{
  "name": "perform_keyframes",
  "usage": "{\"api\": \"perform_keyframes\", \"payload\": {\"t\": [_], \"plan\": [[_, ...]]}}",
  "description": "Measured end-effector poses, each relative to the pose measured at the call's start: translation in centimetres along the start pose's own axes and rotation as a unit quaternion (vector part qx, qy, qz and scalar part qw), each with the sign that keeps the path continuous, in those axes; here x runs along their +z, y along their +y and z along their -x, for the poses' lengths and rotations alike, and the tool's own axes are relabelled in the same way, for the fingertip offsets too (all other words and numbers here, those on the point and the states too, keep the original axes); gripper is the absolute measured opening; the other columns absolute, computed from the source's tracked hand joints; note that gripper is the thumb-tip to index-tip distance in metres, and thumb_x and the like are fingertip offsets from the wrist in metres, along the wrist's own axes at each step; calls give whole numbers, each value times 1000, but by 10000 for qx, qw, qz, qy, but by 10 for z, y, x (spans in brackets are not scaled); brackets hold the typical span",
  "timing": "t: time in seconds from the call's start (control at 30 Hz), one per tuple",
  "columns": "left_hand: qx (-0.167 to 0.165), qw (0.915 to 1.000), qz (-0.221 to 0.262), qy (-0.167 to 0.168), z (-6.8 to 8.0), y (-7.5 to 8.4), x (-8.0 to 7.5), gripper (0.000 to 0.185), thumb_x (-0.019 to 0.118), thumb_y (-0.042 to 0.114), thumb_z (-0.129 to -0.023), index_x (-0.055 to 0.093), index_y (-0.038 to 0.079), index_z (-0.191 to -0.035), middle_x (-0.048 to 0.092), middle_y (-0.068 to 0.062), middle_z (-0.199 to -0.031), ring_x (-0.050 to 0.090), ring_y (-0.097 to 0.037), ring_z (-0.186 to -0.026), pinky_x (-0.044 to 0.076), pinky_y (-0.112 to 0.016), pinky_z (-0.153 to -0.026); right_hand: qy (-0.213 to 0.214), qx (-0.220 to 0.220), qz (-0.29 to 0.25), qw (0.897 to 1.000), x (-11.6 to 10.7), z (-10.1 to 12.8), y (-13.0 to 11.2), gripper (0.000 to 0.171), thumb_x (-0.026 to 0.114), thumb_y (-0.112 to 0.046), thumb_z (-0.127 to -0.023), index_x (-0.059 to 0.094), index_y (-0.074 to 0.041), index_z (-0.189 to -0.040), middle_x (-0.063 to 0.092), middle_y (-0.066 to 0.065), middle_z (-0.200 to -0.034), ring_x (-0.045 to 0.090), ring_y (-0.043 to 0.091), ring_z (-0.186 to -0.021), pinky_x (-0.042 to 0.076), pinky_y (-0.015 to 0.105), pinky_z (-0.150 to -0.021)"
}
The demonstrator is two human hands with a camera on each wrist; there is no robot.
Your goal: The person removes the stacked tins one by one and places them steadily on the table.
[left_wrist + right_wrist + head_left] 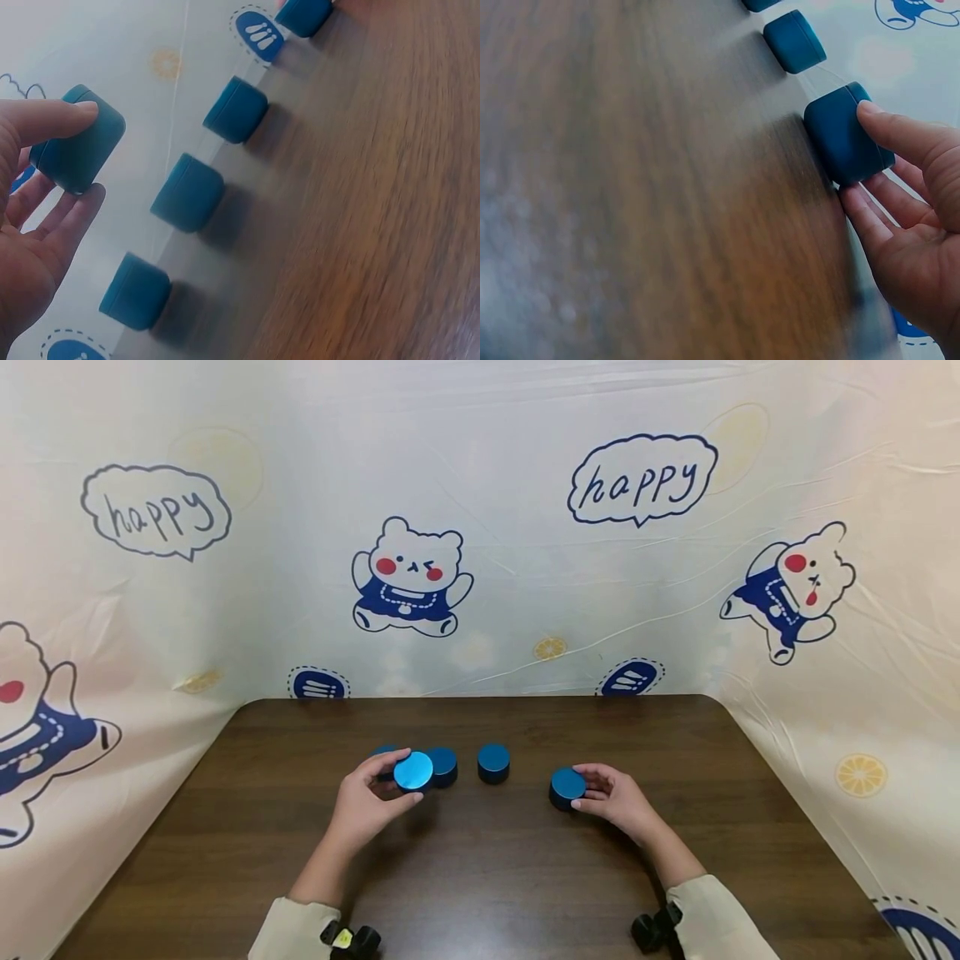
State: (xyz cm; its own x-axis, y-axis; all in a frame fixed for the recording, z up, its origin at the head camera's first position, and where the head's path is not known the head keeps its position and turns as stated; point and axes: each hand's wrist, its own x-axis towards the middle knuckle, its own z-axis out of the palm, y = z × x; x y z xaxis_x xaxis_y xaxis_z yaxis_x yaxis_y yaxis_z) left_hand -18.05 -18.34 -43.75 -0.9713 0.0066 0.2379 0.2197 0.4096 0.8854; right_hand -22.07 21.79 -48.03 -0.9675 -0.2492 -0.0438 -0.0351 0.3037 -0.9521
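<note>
My left hand point(365, 800) grips a small round blue container point(414, 771) between thumb and fingers. In the left wrist view this container point(94, 146) is held up off the table, and a seam runs round it near one end. On the right, my right hand point(611, 795) holds a matching blue container point(567, 783) by its side, low at the table top. The right wrist view shows the thumb and fingertips on either side of this container point(844, 139). Between the hands stands another blue container point(493, 763). Close behind the left hand's one is a further container point(444, 766).
One more blue container point(384, 749) is partly hidden behind the left fingers; in the left wrist view this container point(136, 291) stands in line with the others. All are on a brown wooden table point(480, 877). A printed cloth point(517, 585) hangs behind the table's far edge.
</note>
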Motion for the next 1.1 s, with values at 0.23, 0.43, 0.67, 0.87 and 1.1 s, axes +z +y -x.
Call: {"api": "perform_keyframes", "payload": {"t": [0.23,0.43,0.67,0.87,1.1], "plan": [[-188,9996,-159,125,2,-6,-11,62,86,15,-75,61,15,-132,55,-12,-134,56,-32,-116,53,-40,-91,50,39,13,10000,1,2,-5,55,79,-10,-82,56,-3,-131,59,17,-127,58,30,-115,50,38,-96],[-336,9991,-105,227,4,-10,-21,62,86,14,-75,60,16,-132,55,-10,-134,56,-30,-117,53,-35,-90,11,71,0,10000,2,14,-31,52,77,-5,-83,56,2,-130,59,20,-126,58,33,-115,50,41,-96],[-520,9980,-165,309,7,-11,-31,63,84,16,-78,58,14,-134,54,-12,-135,55,-32,-118,52,-36,-91,-6,47,-5,10000,3,15,-32,52,76,-4,-83,56,2,-130,60,20,-126,58,33,-116,50,40,-97],[-572,9974,-247,361,10,-15,-37,63,84,16,-77,58,13,-135,53,-13,-135,54,-32,-119,51,-40,-92,-19,89,15,10000,3,12,-28,52,77,-4,-83,55,2,-130,59,20,-126,58,33,-115,50,40,-96],[-544,9966,-362,512,13,-19,-45,64,84,17,-78,57,13,-136,54,-14,-136,56,-33,-118,52,-32,-90,74,99,10,9999,2,1,-3,54,78,-6,-82,56,-2,-132,59,17,-128,57,31,-117,49,40,-97]]}}
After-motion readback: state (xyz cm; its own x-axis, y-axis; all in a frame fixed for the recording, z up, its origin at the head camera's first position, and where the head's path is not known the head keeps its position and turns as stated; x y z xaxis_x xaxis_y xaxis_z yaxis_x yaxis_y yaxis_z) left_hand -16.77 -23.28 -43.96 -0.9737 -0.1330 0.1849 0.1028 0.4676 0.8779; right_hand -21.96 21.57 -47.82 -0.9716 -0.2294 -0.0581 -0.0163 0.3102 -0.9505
